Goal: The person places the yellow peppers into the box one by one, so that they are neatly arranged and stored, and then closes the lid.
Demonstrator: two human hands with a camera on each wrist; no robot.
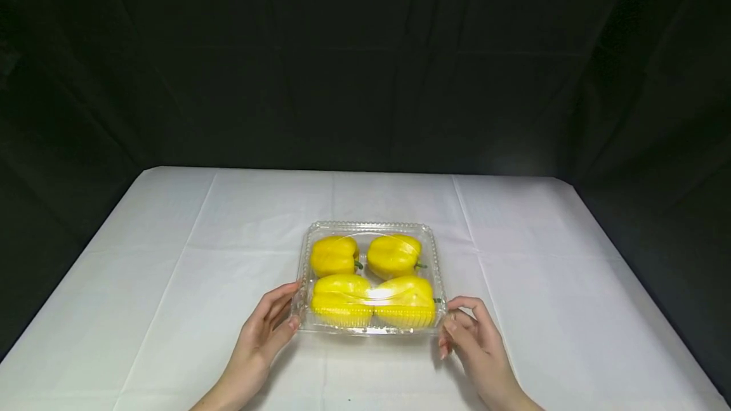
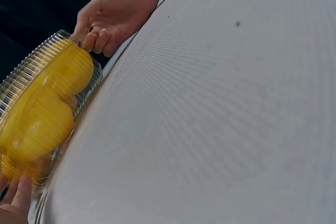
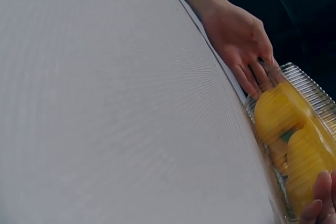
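Note:
Several yellow bell peppers point(image 1: 335, 255) with green stems lie inside a clear plastic clamshell container point(image 1: 368, 227). Its lid is down over them. My left hand point(image 1: 259, 335) grips the container's left side near the front, thumb at the front corner and fingers along the side. At the right front corner, my right hand point(image 1: 476, 341) pinches the edge between thumb and fingers. In the left wrist view, the ribbed wall of the container point(image 2: 31, 72) is tilted in the picture, and the right hand point(image 2: 118, 17) shows at its far end. The right wrist view has the left hand point(image 3: 239, 40) beyond the peppers point(image 3: 278, 111).
A white cloth point(image 1: 171, 309) with fold creases covers the table. Black curtains point(image 1: 354, 81) hang behind it and along both sides. A small dark speck point(image 2: 238, 23) marks the cloth in the left wrist view.

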